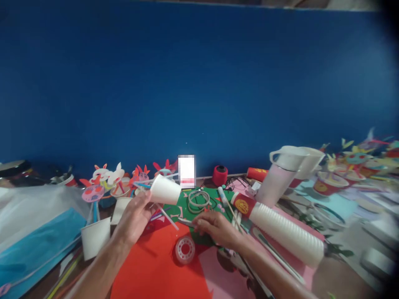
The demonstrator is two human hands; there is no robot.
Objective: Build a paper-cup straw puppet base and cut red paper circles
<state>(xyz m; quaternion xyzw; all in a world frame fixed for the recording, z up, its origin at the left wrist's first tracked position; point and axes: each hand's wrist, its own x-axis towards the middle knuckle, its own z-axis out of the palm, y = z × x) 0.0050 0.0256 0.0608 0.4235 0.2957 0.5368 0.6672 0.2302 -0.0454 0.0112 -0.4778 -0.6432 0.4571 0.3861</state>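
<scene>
A plain white paper cup (166, 189) is tilted on its side in my left hand (139, 216), its bottom or rim toward the palm. A thin white straw (168, 218) slants down below the cup, close to the same hand. My right hand (213, 226) is closed with its fingers pinched round a thin pale tool (186, 222), too small to name surely. Below and between the hands, a white roll with a holed core (185, 250) lies on red paper (156, 265). Green paper (183, 197) lies behind them.
A long stack of white cups (286, 232) and a white pitcher (280, 174) are on the right. Decorated cups with paper animals (95, 234) stand at the left, beside blue plastic (40, 245). A coiled cable (199, 201) lies mid-table before a blue wall.
</scene>
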